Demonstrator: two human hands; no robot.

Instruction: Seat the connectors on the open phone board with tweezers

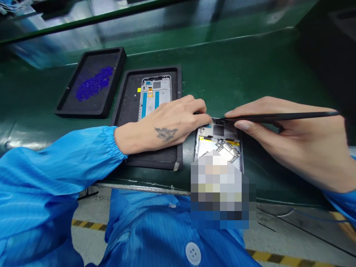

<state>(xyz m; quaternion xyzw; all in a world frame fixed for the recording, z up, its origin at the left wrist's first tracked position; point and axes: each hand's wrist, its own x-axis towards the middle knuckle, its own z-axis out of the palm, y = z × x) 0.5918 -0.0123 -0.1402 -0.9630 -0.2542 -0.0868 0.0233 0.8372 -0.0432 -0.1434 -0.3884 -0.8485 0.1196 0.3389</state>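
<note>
We find the phone housing (218, 129) lying flat on the green workbench (258, 70), just right of a black foam tray (155, 68), its lower end hidden behind a pixelated patch. Our left hand (164, 124) lies over the tray with its fingers curled, and its fingertips (204, 118) meet the upper left corner of the housing; we cannot tell whether they grip the housing or only steady it. Our right hand (289, 141) is closed in a pinch on a slim black precision tool (278, 117), either tweezers or a probe, with its tip at the upper edge of the housing. As to progress, a circuit board (226, 148) already sits in the housing below a strip of yellow tape (219, 142). In the tray lies a second phone frame (154, 100) with blue film strips and no board in view, and a further tray (102, 49) holds loose blue parts (94, 83).
</note>
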